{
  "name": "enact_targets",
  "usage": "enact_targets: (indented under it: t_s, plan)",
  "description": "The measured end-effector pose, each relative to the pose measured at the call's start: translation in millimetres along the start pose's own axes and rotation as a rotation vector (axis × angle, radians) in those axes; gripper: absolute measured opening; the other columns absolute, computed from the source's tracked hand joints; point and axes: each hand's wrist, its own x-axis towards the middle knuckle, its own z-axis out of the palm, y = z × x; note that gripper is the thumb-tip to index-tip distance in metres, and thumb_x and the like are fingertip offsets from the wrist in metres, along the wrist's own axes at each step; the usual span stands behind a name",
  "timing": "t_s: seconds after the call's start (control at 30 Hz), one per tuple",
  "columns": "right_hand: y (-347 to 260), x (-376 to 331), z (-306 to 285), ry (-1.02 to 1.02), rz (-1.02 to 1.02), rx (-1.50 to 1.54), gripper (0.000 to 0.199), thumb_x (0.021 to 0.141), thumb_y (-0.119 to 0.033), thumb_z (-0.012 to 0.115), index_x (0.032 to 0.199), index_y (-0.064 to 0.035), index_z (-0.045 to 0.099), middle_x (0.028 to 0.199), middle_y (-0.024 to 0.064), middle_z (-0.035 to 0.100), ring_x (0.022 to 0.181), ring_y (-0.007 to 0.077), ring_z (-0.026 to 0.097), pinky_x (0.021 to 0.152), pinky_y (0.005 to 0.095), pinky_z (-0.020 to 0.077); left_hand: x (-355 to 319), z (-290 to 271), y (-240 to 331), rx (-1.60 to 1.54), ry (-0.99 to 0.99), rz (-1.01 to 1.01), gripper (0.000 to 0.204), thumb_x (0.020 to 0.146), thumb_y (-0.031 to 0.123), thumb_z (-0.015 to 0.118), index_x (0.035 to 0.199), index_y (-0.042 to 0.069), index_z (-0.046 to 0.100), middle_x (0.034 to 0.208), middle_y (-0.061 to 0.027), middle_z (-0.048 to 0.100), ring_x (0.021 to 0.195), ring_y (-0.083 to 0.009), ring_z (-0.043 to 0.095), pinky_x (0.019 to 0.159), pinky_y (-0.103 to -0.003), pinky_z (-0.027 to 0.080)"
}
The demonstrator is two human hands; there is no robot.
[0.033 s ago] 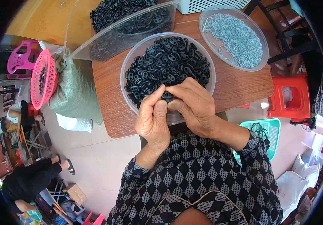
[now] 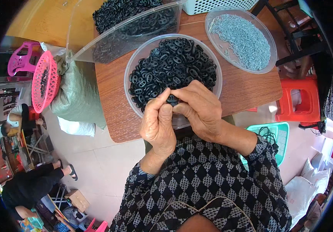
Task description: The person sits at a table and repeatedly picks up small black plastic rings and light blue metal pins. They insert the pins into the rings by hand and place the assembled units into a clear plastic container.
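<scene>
Black plastic piece (image 2: 172, 99), small and oval, sits pinched between the fingertips of the left hand (image 2: 157, 123) and right hand (image 2: 200, 109), both closed on it just over the near rim of the clear bowl (image 2: 129, 67) of like pieces. Beyond that bowl lie a dish of grey metal pins (image 2: 243, 38) and a long clear tub (image 2: 97, 42), all on the wooden desk (image 2: 247, 87). Fitting seems underway; next likely needs a pin.

Beside the wooden table (image 2: 247, 91): pink basket (image 2: 45, 81) atop grey sack (image 2: 77, 96), red stool (image 2: 303, 102), teal crate (image 2: 278, 135).
</scene>
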Motion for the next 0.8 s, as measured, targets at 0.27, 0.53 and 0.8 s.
enact_targets:
  t_s: [0.27, 0.53, 0.8]
  plan:
    - [4, 0, 4, 0.048, -0.054, -0.026, 0.029, 0.063, 0.001, 0.067, 0.091, 0.0061, 0.058, 0.071, 0.0105, 0.054, 0.061, 0.0232, 0.048, 0.051, 0.0322, 0.0391, 0, 10, -10, 0.029, 0.073, 0.147, 0.020, 0.089, 0.008, 0.056, 0.104, -0.005, 0.059, 0.085, -0.0066, 0.058, 0.069, -0.0076, 0.053, 0.061, -0.019, 0.046]
    - [2, 15, -1, 0.036, -0.201, -0.060, 0.029, 0.066, -0.002, 0.065, 0.092, 0.0051, 0.055, 0.075, 0.0110, 0.053, 0.062, 0.0248, 0.049, 0.053, 0.0334, 0.0402, 3, 14, 11, -0.252, 0.069, -0.041, 0.022, 0.089, 0.010, 0.057, 0.104, -0.006, 0.056, 0.083, -0.0065, 0.058, 0.068, -0.0074, 0.052, 0.063, -0.021, 0.046]
    - [1, 17, -1, -0.009, -0.209, -0.045, 0.037, 0.064, -0.004, 0.068, 0.097, 0.0052, 0.054, 0.080, 0.0120, 0.053, 0.065, 0.0254, 0.049, 0.056, 0.0341, 0.0411, 4, 13, 11, -0.242, 0.131, -0.041, 0.021, 0.088, 0.009, 0.057, 0.104, -0.006, 0.056, 0.097, -0.0093, 0.059, 0.086, -0.0110, 0.056, 0.076, -0.022, 0.048]
